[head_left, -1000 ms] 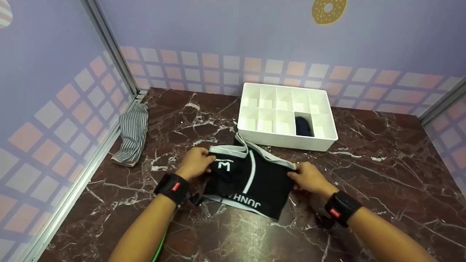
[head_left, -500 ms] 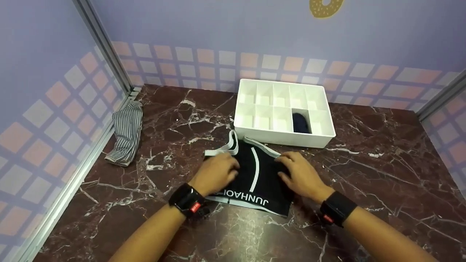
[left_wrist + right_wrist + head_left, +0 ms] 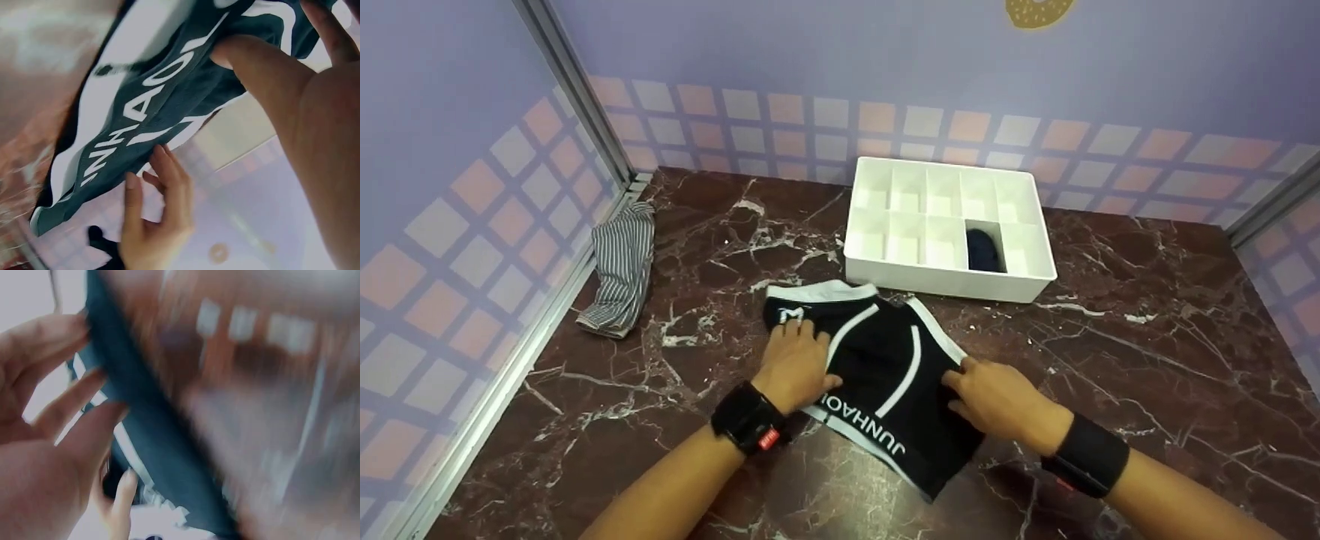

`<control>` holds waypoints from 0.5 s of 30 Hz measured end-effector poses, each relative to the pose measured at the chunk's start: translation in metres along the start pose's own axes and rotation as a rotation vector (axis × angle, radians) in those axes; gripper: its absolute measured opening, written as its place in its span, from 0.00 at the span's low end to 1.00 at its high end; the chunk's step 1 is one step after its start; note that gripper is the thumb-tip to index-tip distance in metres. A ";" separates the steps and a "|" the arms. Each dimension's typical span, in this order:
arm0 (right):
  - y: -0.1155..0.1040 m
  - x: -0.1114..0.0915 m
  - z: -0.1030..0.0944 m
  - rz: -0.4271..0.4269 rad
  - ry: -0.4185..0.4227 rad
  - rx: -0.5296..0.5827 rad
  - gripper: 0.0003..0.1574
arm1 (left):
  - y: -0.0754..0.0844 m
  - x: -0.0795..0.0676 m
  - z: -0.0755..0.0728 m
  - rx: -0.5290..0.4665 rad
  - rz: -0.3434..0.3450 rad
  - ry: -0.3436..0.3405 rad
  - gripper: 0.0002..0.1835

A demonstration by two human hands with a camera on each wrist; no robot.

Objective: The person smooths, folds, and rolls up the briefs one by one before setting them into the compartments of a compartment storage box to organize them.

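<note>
A pair of black boxer briefs point(image 3: 877, 360) with white trim and white lettering on the waistband lies spread on the marbled table, waistband toward me. My left hand point(image 3: 796, 367) rests on its left part, fingers straight and spread, in the head view; the thumb lies on the fabric in the left wrist view. At the right leg edge, my right hand point(image 3: 997, 394) touches the cloth with fingertips and thumb. In the right wrist view these fingers point(image 3: 67, 391) are fairly straight, with thumb and fingertips apart on the dark fabric.
Behind the briefs stands a white divided box point(image 3: 937, 283) with several compartments. One front compartment holds a dark navy rolled cloth point(image 3: 982, 251). A grey striped garment point(image 3: 622, 270) lies at the left, by the metal rail of the side wall.
Both hands released the briefs' leg edges and settled on the fabric again. The briefs are spread wider and turned, their right waistband corner nearer me. My left hand now lies flatter on them.
</note>
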State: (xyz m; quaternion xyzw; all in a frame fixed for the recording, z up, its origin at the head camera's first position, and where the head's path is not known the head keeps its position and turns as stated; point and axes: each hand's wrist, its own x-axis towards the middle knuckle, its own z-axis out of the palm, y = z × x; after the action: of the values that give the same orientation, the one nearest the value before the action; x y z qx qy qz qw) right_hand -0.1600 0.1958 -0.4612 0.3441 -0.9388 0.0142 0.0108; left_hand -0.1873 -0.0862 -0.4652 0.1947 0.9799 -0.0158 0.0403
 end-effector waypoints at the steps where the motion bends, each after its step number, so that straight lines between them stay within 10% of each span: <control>1: -0.004 0.001 -0.007 0.008 -0.044 -0.008 0.13 | 0.007 -0.003 -0.002 0.027 0.023 0.002 0.37; 8: -0.009 0.049 -0.031 -0.028 -0.069 -0.125 0.06 | 0.073 -0.021 -0.005 0.148 0.319 0.058 0.27; 15: -0.027 0.128 -0.007 -0.387 -0.029 -0.087 0.32 | 0.119 -0.029 0.013 0.165 0.515 0.110 0.28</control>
State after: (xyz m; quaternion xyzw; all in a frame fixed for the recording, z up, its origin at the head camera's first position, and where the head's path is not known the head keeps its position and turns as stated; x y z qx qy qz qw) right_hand -0.2400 0.0925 -0.4499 0.5174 -0.8549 -0.0337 0.0146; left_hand -0.1144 0.0121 -0.4772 0.4408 0.8942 -0.0739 -0.0262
